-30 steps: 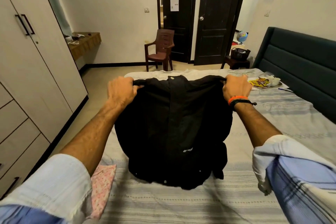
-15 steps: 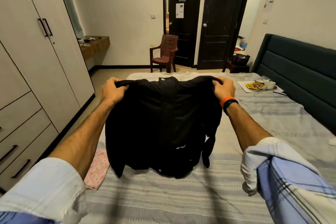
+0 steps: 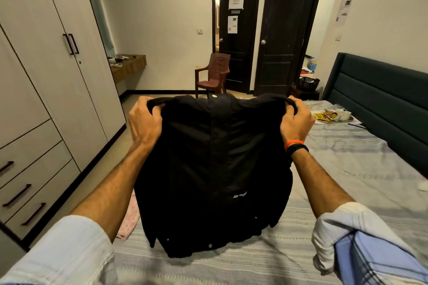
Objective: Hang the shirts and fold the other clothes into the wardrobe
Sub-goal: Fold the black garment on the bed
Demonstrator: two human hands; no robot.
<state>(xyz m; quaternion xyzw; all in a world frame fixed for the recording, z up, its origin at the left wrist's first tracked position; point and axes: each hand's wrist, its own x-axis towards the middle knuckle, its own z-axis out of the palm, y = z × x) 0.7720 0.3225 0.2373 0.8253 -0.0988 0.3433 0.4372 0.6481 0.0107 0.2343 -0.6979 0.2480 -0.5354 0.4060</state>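
Note:
A black jacket (image 3: pixel 215 169) with small snap buttons and a white logo hangs in front of me over the bed (image 3: pixel 347 169). My left hand (image 3: pixel 144 124) grips its left shoulder. My right hand (image 3: pixel 295 122), with orange and black wristbands, grips its right shoulder. The hem touches the striped bedspread near the front edge. A pink patterned garment (image 3: pixel 129 217) lies on the bed's left side, partly hidden behind the jacket. The wardrobe (image 3: pixel 58 81) stands along the left wall, its doors and drawers closed.
A brown plastic chair (image 3: pixel 213 76) stands by the dark doors at the far wall. A tray with snack packets (image 3: pixel 333 115) lies on the bed near the dark headboard (image 3: pixel 379 104). A wooden shelf (image 3: pixel 129 65) sits beyond the wardrobe. Bare floor runs between bed and wardrobe.
Both hands have lifted the black jacket higher, so it hangs more stretched out and only its hem meets the bed. My view has tilted up and turned slightly left.

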